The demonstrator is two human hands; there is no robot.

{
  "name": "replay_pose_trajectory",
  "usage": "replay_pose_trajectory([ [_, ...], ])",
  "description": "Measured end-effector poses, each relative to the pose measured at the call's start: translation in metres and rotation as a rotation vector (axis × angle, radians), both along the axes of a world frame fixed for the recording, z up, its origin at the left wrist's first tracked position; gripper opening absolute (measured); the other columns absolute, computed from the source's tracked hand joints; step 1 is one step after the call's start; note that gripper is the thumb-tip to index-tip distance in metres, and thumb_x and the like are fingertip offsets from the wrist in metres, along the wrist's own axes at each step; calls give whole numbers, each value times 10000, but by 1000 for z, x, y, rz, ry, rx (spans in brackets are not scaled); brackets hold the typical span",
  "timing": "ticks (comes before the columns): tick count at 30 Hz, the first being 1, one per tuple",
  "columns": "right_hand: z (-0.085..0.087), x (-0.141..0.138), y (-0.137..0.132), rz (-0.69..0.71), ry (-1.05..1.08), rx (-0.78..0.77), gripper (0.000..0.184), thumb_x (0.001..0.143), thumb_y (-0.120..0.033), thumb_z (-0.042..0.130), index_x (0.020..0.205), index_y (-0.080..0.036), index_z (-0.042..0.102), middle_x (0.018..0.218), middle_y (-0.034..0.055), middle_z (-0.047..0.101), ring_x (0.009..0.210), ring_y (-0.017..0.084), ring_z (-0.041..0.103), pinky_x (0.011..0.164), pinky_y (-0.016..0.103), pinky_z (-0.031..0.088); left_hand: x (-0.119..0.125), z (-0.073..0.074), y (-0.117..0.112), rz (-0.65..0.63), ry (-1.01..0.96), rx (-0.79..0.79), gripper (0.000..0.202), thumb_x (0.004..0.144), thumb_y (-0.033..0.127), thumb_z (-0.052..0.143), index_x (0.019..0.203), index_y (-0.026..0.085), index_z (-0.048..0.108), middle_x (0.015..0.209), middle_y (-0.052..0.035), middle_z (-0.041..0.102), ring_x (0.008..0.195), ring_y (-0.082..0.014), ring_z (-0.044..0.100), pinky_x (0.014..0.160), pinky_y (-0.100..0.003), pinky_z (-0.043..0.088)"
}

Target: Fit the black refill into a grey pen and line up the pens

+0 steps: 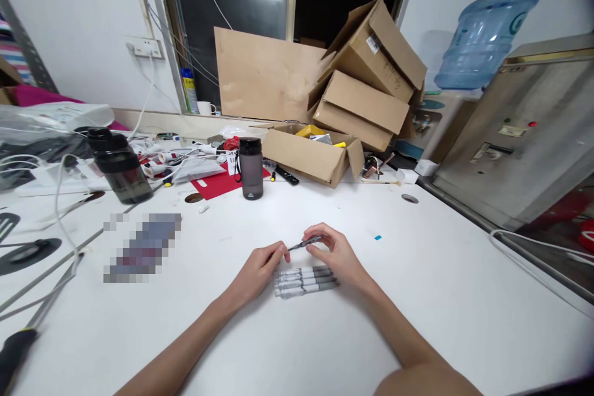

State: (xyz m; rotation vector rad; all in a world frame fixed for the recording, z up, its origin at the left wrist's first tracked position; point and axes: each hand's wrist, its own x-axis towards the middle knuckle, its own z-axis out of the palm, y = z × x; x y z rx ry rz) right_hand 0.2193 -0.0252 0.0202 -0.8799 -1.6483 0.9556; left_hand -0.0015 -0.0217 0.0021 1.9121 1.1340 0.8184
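Pen (299, 245) (tilted), fingers (280, 249) at ends, pens (306, 283) nearby

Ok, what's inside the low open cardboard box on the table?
Some yellow items and a pale grey item show inside the box. Whatever lies lower is covered by its front side.

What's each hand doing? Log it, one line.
left hand: pen end | right hand: same pen | other pens: on table
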Motion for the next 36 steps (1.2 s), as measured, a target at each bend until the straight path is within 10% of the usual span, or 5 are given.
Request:
replay_pose_trajectory([
  [12,-17,18,20,-32,32,-61,243,810,-211,719,1042,-243,656,791,11,671,949,231,646,985,422,469,3,-6,3,3,-27,-149,524,1026,592,322,797,222,613,620,39,369,617,-173,351,609,-273,280],
  [19,-15,21,16,-75,77,-90,209,883,-283,702,1090,-266,671,1063,54,702,1007,223,655,946,384,503,2,-8,5,15,-48,-171,509,1032,583,334,800,223,609,619,44,369,616,-164,341,604,-272,270],
  [36,-18,21,17,-368,148,-75,215,904,-422,684,1001,-230,672,962,47,678,933,215,631,919,357,487,-4,-6,10,84,-48,-110,511,1025,576,360,814,205,641,653,39,358,646,-164,342,627,-281,243],
])
